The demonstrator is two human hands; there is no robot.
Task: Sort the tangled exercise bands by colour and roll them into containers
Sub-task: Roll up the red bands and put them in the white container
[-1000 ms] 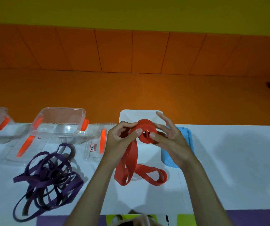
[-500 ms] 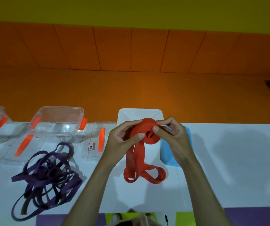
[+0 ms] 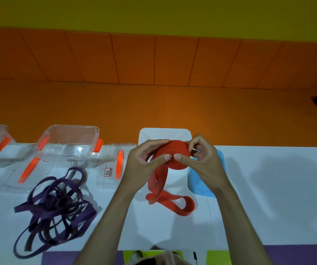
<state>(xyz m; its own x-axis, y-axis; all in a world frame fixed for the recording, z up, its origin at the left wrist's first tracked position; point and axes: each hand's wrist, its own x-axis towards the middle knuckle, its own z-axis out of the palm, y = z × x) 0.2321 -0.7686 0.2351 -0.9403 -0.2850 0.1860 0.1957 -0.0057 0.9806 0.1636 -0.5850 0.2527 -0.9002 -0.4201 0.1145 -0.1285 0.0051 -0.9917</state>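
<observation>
left | purple bands (image 3: 56,203), clear containers (image 3: 71,138) — blocked; right | bare table (image 3: 278,197) past blue lid (image 3: 201,186) — passable

Seemingly a gym or activity room: orange panelled wall (image 3: 134,58), yellow strip (image 3: 153,14) above, purple mat (image 3: 297,255) and green mat (image 3: 217,257) by the near edge of the bench (image 3: 268,197).

Person, head view; two upper limbs are recorded

- Left hand (image 3: 140,165): bare, with slender fingers; the thumbnail (image 3: 166,157) is trimmed short
- Right hand (image 3: 205,161): bare and of like build; the nail is trimmed short, and knuckle creases are shown on the back
- Left forearm (image 3: 109,226) and right forearm (image 3: 241,226): uncovered from wrist to lower frame edge, lean, tapered toward the wrist
- Blurred body part (image 3: 163,258): cut by the lower edge and cannot be identified; a thin black cord (image 3: 195,257) is seen beside it
</observation>
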